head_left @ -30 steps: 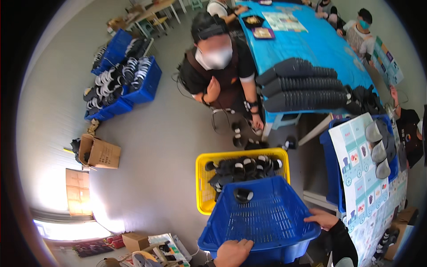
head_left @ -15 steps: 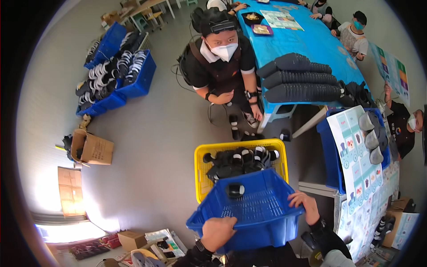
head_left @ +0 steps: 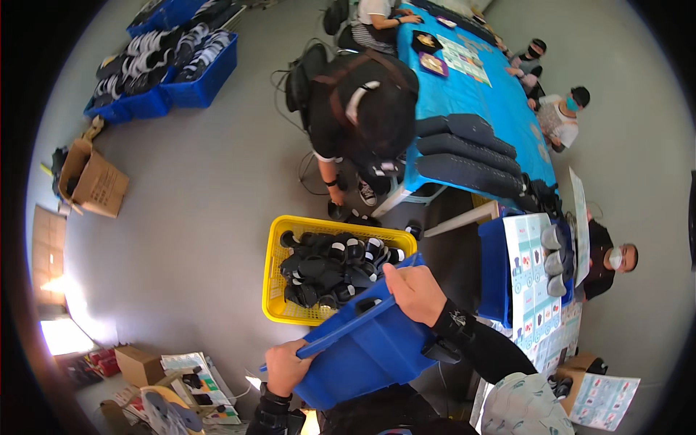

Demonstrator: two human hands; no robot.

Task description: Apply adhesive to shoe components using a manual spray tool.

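My left hand (head_left: pixel 285 366) grips the near left rim of a blue plastic crate (head_left: pixel 370 355), and my right hand (head_left: pixel 417 290) is closed over its right rim. The crate is tipped away from me, its underside and near wall facing me and its far edge over a yellow plastic basket (head_left: pixel 271 290). Black shoe-like pieces (head_left: pixel 319 270) with white patches lie heaped in the basket. Beyond the crate's rim a black piece (head_left: pixel 367 304) shows in part; most of the crate's inside is hidden.
A bending co-worker (head_left: pixel 370 109) reaches toward black pieces on the floor behind the basket. Stacked black sole-like pieces (head_left: pixel 467 163) lie on the blue-covered table (head_left: pixel 464 94). Another blue crate (head_left: pixel 494 272) stands right; filled crates (head_left: pixel 199 83) and a cardboard box (head_left: pixel 98 181) stand left.
I have tipped the blue crate forward over the yellow basket, my right hand rising along its rim. The basket looks fuller. The co-worker has bent down toward the floor.
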